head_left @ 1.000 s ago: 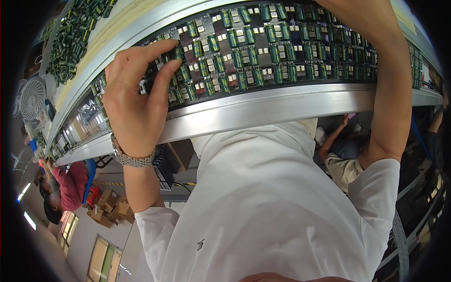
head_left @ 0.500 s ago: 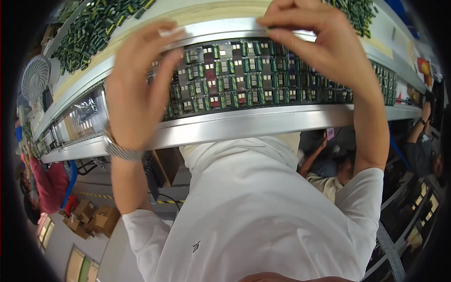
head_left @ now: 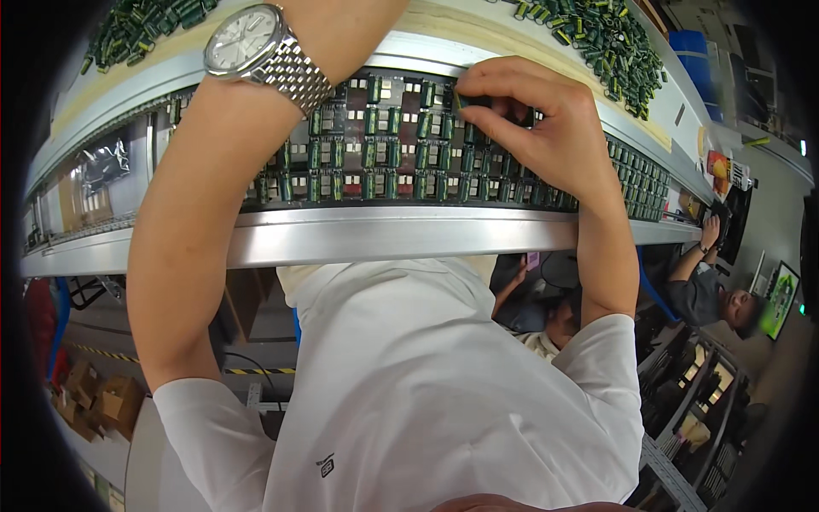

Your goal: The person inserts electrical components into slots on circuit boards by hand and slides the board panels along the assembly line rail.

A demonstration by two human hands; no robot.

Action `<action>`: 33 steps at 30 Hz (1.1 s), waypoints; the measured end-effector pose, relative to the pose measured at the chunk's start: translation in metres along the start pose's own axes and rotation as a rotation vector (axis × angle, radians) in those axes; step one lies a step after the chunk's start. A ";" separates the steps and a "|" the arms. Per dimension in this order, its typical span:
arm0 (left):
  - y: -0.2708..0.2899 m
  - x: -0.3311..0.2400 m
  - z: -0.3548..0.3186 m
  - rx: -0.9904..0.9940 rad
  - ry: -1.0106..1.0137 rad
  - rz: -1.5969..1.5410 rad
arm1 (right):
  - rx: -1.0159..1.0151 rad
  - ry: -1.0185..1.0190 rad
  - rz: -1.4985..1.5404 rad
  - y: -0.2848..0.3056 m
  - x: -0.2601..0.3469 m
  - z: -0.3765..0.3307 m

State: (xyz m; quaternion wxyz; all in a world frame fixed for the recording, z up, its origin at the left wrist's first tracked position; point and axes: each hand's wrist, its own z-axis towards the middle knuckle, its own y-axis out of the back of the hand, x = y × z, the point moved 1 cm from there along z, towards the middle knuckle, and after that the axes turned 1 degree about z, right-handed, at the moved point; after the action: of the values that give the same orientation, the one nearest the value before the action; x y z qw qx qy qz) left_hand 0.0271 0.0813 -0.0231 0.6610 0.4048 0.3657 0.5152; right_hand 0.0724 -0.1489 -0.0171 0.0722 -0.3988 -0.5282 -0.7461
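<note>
Right hand (head_left: 533, 119) sits in the upper centre-right of the frame, fingers curled down over the circuit board panel (head_left: 384, 145). Thumb and forefinger are pinched narrow on a small dark green capacitor (head_left: 461, 102), its lower end at the board's upper rows. The remaining fingers rest bent across the panel's right portion, touching the components there.

Left forearm (head_left: 213, 213) runs from the lower left up to the top centre of the frame; the hand itself passes beyond the upper edge, so its grip cannot be told. A silver metal wristwatch (head_left: 256, 47) with a pale dial is on that wrist, upper left of centre.

The panel fills the upper middle band of the frame (rows of upright green capacitors and small tan parts across it). It lies in a conveyor line bordered on the near side by a silver aluminium rail (head_left: 384, 239).

Loose green capacitors lie heaped on the far shelf: one pile (head_left: 141, 26) at upper left, another pile (head_left: 601, 38) at upper right.

A white shirt (head_left: 409, 384) occupies the lower centre. A seated co-worker (head_left: 708, 290) appears at the right edge.
</note>
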 end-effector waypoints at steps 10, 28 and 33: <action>0.011 -0.008 -0.007 0.014 0.011 0.084 | -0.050 0.005 -0.087 -0.008 0.001 0.001; 0.018 0.004 -0.003 0.060 -0.056 -0.176 | -0.148 -0.241 -0.665 0.062 -0.037 0.006; 0.028 0.001 0.002 0.032 0.074 -0.302 | -0.147 -0.123 -0.548 0.058 -0.039 0.007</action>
State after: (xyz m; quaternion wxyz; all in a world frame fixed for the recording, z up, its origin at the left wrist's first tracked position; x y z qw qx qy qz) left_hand 0.0182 0.0860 0.0036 0.7106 0.3363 0.4548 0.4186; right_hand 0.1335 -0.1801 -0.0001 -0.1935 -0.2899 -0.5640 -0.7486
